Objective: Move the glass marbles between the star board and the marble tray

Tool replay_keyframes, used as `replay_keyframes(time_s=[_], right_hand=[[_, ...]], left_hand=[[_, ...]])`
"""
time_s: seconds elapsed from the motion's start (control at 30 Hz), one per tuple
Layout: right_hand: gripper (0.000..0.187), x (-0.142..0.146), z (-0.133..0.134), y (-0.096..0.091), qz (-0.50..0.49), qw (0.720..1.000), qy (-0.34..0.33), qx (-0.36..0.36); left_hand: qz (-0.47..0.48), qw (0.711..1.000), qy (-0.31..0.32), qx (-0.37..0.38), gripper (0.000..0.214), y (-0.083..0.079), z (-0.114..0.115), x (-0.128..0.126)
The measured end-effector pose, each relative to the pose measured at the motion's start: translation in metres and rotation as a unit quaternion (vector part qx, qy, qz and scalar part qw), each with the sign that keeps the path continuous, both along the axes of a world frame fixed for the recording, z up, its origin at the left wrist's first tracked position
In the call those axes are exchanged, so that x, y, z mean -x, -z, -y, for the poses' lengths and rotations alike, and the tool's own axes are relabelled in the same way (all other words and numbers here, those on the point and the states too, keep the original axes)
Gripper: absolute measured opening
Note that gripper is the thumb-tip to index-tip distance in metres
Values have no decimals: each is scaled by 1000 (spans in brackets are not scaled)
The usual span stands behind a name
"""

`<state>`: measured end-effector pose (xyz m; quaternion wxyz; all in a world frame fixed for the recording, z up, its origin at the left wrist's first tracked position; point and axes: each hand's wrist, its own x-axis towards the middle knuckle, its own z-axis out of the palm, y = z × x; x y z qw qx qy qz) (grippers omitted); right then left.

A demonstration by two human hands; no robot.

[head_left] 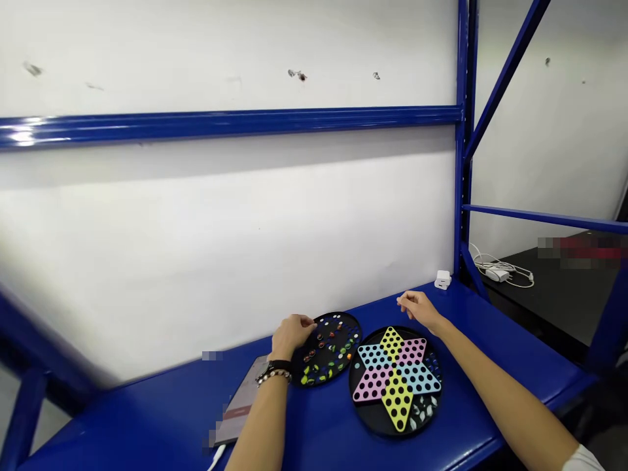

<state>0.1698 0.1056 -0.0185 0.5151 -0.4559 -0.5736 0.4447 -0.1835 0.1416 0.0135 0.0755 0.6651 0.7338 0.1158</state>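
Note:
A round black Chinese checkers board (395,381) with a pastel star of empty holes lies on the blue shelf (490,340). Left of it sits a round black tray (328,348) holding several coloured marbles. My left hand (290,335) rests on the tray's left rim, fingers curled in a pinch; what they hold is hidden. My right hand (418,307) hovers just beyond the board's far edge, fingers drawn together, and I cannot make out anything in them. A few marbles lie in the board's rim pockets.
A grey and red booklet (243,402) lies left of the tray under my left forearm. A small white plug (442,279) stands by the wall. Blue upright and crossbars frame the shelf; a black table (549,294) with white cables sits at right.

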Motion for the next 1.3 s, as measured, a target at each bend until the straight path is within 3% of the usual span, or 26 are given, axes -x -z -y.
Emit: replay_keyframes(time_s=[0.13,0.47,0.57,0.67,0.8,0.87,0.93,1.03,1.13,1.3], right_hand=[[30,0,2,-3,4,1000,2,9],[29,0,2,-1,3,1000,-9,7],[29,0,2,-3,-1,1000,-11,10],[29,-3,2,-6,-25,1000,-7,18],[31,-8,-1,-6,-60,998,2,20],[32,-9,-3,-5,-69,997,7,17],[32,-9,-5,-4,-78,997,11,15],[31,-8,-6,-4,-88,996,13,12],[31,-7,-5,-5,-81,997,11,11],[30,-6,-1,-8,-76,997,6,10]], left_hand=[[0,1000,8,22,23,10,-7,1],[-7,999,16,27,23,12,-8,5],[-4,1000,18,14,27,4,-4,4],[3,999,29,-22,35,-14,2,-7],[20,992,92,-78,39,-41,21,-63],[29,976,185,-107,38,-45,42,-109],[3,953,285,-106,35,-39,68,-156],[-88,918,382,-61,27,-19,106,-208],[-128,913,383,-68,27,-2,128,-228],[-155,915,359,-98,27,11,138,-234]])
